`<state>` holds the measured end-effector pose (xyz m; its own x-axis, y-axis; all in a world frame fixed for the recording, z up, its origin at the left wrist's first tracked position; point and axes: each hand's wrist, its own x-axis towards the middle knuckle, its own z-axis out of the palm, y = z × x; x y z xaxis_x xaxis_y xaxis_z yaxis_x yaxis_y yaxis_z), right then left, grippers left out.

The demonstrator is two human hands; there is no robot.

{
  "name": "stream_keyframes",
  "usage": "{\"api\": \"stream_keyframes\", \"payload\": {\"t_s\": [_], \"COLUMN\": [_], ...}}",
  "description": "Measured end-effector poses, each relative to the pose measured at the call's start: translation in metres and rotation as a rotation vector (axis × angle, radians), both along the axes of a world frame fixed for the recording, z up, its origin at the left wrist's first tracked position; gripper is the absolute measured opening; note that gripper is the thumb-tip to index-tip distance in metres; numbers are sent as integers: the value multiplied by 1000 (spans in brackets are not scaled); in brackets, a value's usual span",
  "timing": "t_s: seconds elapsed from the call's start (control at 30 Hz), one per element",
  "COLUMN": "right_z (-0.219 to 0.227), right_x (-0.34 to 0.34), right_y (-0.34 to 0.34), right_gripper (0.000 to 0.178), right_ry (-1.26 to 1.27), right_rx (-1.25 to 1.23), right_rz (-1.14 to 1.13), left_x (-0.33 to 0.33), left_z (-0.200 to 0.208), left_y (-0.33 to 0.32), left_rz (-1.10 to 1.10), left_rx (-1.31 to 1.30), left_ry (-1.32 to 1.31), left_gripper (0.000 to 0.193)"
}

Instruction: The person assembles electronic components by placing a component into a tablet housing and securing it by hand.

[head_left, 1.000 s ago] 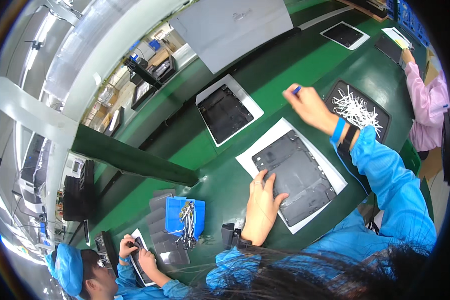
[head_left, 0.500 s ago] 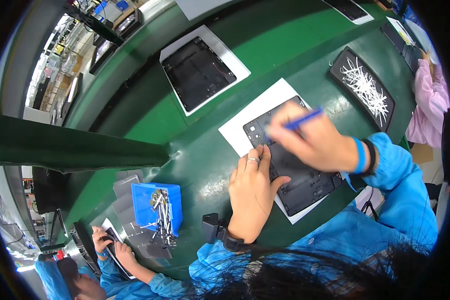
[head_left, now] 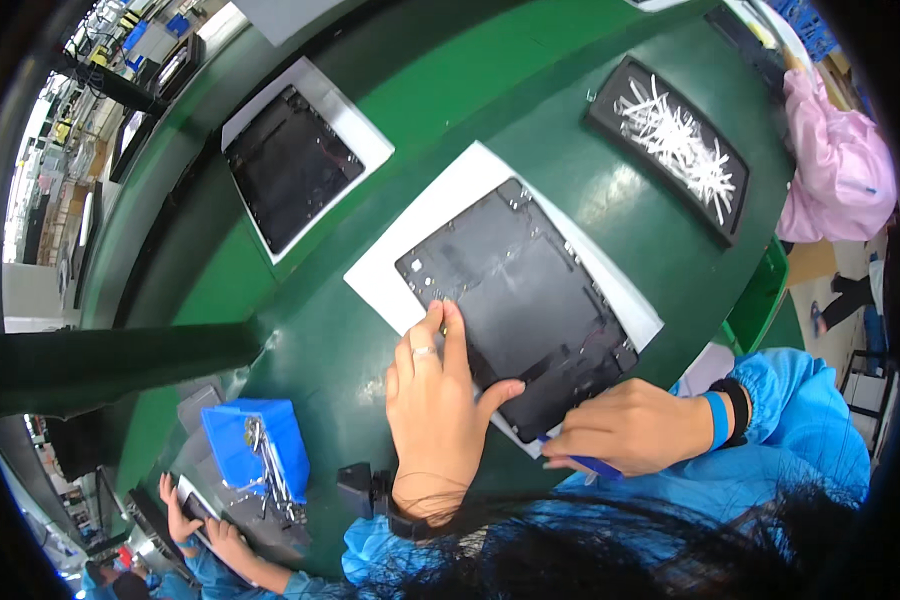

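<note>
A black device housing (head_left: 530,290), flat like a tablet shell, lies at a slant on a white sheet (head_left: 395,250). My left hand (head_left: 435,405) holds it at its left edge, fingertips close together on the rim and thumb spread onto the lower part. What sits under those fingertips is hidden. My right hand (head_left: 625,425) is closed round a blue pen-like tool (head_left: 598,466) beside the near corner of the housing. Most of the tool is covered by the fingers, and I cannot tell whether its tip touches the housing.
A black tray (head_left: 615,118) of white strips stands at the far right. Another black housing (head_left: 290,170) lies on a white sheet at the far left. A blue bin (head_left: 235,445) of small metal parts is at the near left, beside a co-worker's hands (head_left: 205,530). A pink sleeve (head_left: 835,170) shows at right.
My right hand has come from above the housing's middle down to its near corner, tool still in it. The left hand stays on the edge. The whole view has shifted.
</note>
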<state>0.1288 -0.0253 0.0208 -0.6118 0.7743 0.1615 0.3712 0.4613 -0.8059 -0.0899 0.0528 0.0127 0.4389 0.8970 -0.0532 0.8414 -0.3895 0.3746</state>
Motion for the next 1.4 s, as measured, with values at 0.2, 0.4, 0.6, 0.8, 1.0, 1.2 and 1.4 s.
{"api": "stream_keyframes", "payload": {"t_s": [0.2, 0.4, 0.6, 0.8, 1.0, 1.2, 1.4], "right_z": [-27, -14, -21, -29, -23, -17, -29], "right_x": [-22, -4, 65, 68, 86, 78, 74], "right_y": [4, 0, -4, 0, 2, 47, 56], "right_gripper": [27, 16, 13, 19, 15, 20, 23], "right_ry": [-90, 47, -104, -181, -169, -123, -222], "right_rx": [19, -6, 55, 125, -22, -62, -7], "right_rz": [-47, -68, -477, -378, -304, -325, -309], "left_x": [4, -2, 11, 71, 80, 82, 80], "left_z": [-2, -2, 7, 12, 0, 2, -4], "left_y": [1, -2, -8, -43, -37, -35, -38], "left_rz": [-24, 26, 35, -242, -323, -353, -321], "left_rx": [44, 6, 31, 54, -15, -60, -7], "left_ry": [-69, 11, 104, 1, 70, 97, 87], "left_gripper": [94, 96, 96, 88, 88, 89, 91]}}
